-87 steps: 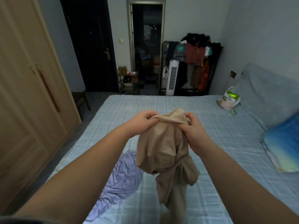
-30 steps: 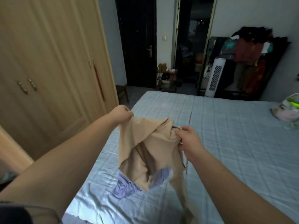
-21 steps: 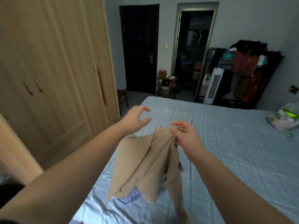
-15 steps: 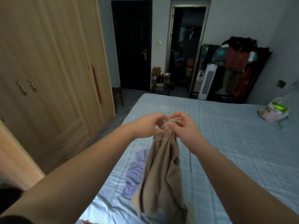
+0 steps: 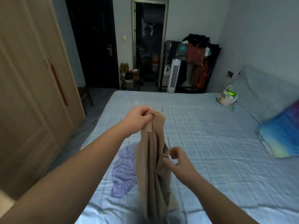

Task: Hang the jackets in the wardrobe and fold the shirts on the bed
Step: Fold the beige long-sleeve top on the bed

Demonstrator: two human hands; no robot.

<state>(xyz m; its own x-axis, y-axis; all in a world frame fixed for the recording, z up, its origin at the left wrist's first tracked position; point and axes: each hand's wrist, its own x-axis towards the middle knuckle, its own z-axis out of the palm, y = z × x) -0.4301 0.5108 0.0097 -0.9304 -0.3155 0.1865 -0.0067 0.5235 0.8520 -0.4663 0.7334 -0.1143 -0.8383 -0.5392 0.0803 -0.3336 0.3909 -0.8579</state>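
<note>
A beige shirt (image 5: 152, 167) hangs bunched and lengthwise above the bed (image 5: 202, 126). My left hand (image 5: 139, 118) grips its top edge. My right hand (image 5: 178, 160) is lower, at the shirt's right side. Its thumb touches the fabric and its fingers are loosely curled, with a gap between them and the cloth. A crumpled lilac garment (image 5: 124, 172) lies on the bed just left of and behind the hanging shirt. The wooden wardrobe (image 5: 29, 94) stands to the left with its doors closed.
A blue pillow (image 5: 281, 135) and a white-green plastic bag (image 5: 227, 97) lie at the bed's right side. A loaded clothes rack (image 5: 195, 59) and a white tower fan (image 5: 174, 75) stand beyond the bed. A narrow floor strip with a chair (image 5: 85, 94) runs along the wardrobe.
My right hand let go of the shirt's top and dropped down to its side. My left hand now holds the top alone. The view turned back right toward the bed.
</note>
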